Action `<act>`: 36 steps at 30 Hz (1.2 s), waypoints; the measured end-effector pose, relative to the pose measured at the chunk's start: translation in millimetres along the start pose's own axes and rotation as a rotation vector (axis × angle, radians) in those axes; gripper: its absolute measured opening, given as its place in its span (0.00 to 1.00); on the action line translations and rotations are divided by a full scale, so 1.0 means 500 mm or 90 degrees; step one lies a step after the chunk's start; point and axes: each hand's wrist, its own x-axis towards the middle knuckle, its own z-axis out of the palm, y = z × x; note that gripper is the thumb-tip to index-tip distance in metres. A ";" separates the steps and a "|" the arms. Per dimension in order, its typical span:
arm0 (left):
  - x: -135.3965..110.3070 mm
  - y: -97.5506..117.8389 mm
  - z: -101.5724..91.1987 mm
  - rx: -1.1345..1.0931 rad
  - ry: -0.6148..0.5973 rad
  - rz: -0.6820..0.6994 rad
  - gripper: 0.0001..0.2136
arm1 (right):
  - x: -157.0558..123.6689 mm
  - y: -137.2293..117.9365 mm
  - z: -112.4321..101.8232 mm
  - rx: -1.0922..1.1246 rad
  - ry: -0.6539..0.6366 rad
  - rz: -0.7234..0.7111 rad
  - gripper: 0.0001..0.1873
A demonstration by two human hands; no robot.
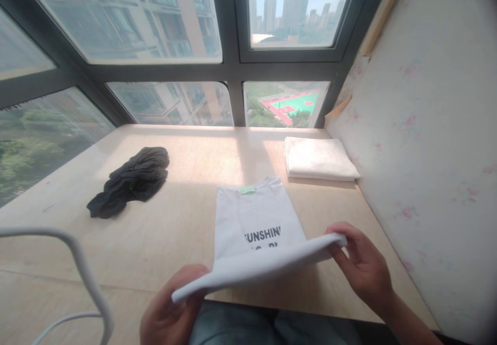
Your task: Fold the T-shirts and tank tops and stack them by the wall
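Note:
A white T-shirt [229, 221] with dark lettering and a small green label at its neck lies in front of me, its sides folded in to a narrow strip. The near end is lifted off the table and bent over, covering part of the print. My left hand [171, 303] is closed on the left corner of this raised edge, thumb and fingers on either side of the cloth. At the right corner, my right hand [361, 265] pinches the same edge, a little higher than the left. The shirt's collar end rests flat on the wood.
Crumpled black cloth [134, 179] lies on the wooden tabletop [186, 153] at the left. A folded white stack of cloth [320, 159] sits at the back right by the papered wall [423, 153]. A white curved tube [83, 267] stands in the near left. Windows border the far side.

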 end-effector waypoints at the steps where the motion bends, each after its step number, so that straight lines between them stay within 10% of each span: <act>1: 0.034 -0.001 0.016 -0.017 0.028 -0.026 0.11 | 0.037 0.008 0.020 0.016 0.020 0.020 0.13; 7: 0.295 -0.067 0.128 -0.019 -0.035 -0.067 0.22 | 0.278 0.098 0.153 0.034 -0.027 0.098 0.22; 11: 0.388 -0.149 0.182 0.099 -0.056 -0.067 0.22 | 0.319 0.176 0.223 -0.184 -0.104 0.115 0.25; 21: 0.307 -0.149 0.252 0.524 -0.125 0.135 0.26 | 0.238 0.201 0.278 -0.428 -0.244 -0.128 0.25; 36: 0.289 -0.161 0.279 0.627 -0.279 0.173 0.28 | 0.209 0.214 0.316 -0.567 -0.348 -0.048 0.30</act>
